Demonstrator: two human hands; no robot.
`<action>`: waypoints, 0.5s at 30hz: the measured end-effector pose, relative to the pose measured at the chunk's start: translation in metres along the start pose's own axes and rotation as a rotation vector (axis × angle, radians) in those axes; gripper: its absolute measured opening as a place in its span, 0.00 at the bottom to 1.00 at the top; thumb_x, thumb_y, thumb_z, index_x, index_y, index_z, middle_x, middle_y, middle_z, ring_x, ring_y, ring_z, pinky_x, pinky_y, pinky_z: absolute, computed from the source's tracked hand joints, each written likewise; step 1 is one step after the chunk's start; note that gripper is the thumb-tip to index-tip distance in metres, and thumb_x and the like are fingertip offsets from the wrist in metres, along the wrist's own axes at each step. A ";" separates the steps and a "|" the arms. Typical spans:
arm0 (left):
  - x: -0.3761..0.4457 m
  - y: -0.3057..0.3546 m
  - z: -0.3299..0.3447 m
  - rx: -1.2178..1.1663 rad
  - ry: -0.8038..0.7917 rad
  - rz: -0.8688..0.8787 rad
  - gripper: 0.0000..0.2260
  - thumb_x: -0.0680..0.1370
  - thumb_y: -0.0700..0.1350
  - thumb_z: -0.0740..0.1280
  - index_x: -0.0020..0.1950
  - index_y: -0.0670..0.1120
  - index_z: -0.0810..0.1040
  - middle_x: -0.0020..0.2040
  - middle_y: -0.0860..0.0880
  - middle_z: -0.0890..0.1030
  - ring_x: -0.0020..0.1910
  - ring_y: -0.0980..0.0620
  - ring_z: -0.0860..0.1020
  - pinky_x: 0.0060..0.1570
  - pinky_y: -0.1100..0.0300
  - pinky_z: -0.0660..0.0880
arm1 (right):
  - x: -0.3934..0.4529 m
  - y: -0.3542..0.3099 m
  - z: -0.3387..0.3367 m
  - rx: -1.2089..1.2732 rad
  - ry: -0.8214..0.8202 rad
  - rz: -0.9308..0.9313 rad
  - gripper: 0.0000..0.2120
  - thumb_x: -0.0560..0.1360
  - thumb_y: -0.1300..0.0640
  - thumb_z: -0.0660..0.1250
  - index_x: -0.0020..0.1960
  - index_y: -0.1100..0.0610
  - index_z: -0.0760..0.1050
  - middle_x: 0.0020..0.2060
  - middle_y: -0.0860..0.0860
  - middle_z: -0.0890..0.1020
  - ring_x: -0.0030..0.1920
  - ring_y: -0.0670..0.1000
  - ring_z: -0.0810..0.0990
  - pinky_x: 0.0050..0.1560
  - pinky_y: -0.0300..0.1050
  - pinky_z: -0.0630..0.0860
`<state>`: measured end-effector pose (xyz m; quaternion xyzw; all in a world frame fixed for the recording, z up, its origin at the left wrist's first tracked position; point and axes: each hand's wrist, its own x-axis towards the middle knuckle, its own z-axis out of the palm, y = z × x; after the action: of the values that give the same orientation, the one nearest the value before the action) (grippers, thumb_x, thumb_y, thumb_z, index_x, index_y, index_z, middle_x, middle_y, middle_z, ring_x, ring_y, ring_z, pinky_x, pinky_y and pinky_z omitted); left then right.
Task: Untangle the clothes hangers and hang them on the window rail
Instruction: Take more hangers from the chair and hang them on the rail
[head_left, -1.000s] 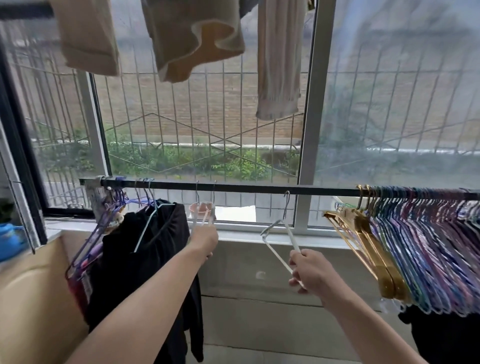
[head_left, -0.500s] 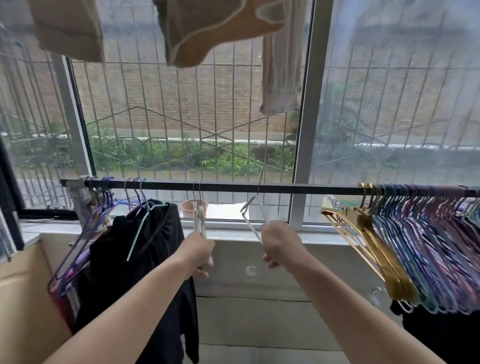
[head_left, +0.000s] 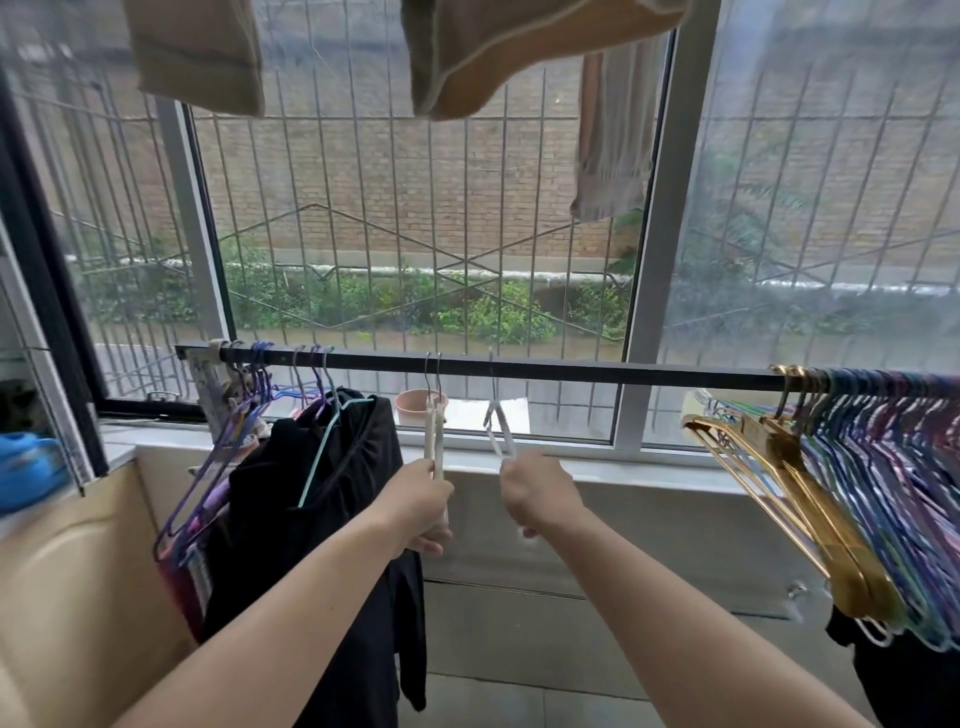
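Both white hangers now hook over the rail (head_left: 519, 366) — the right hand (head_left: 540, 491) has brought its hanger (head_left: 500, 426) up beside the pair (head_left: 434, 431) clenched in the left hand (head_left: 418, 506) — so both grips can release.

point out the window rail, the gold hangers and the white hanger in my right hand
window rail (head_left: 571, 370), head view, on the bare stretch of the dark bar.
gold hangers (head_left: 774, 447), head view, on the shoulder near the hooks.
white hanger (head_left: 500, 428), head view, on its arm just above the right hand (head_left: 537, 491).
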<state>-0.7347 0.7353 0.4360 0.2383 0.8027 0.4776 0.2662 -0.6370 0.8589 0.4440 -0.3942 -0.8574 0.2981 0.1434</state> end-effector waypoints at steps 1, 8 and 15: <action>-0.002 -0.001 -0.001 -0.005 -0.002 0.008 0.15 0.83 0.42 0.59 0.70 0.45 0.71 0.55 0.43 0.77 0.46 0.40 0.86 0.40 0.46 0.85 | 0.000 -0.003 0.006 -0.011 -0.024 -0.003 0.13 0.80 0.57 0.53 0.48 0.60 0.75 0.40 0.57 0.81 0.34 0.62 0.85 0.35 0.55 0.84; -0.012 -0.007 -0.012 0.000 -0.037 0.056 0.10 0.85 0.47 0.60 0.63 0.49 0.76 0.59 0.41 0.80 0.45 0.41 0.87 0.45 0.43 0.84 | -0.005 -0.039 0.027 0.043 -0.113 -0.065 0.14 0.81 0.58 0.54 0.38 0.58 0.71 0.40 0.62 0.84 0.39 0.64 0.86 0.44 0.60 0.84; -0.026 -0.014 -0.021 0.073 -0.040 0.124 0.12 0.84 0.54 0.58 0.56 0.53 0.80 0.49 0.47 0.85 0.41 0.42 0.87 0.43 0.47 0.85 | -0.002 -0.036 0.041 0.202 -0.268 0.039 0.26 0.83 0.39 0.49 0.57 0.60 0.74 0.41 0.61 0.84 0.40 0.61 0.87 0.44 0.59 0.85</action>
<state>-0.7307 0.6991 0.4369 0.3068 0.7977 0.4587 0.2431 -0.6766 0.8226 0.4340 -0.3511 -0.8268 0.4353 0.0609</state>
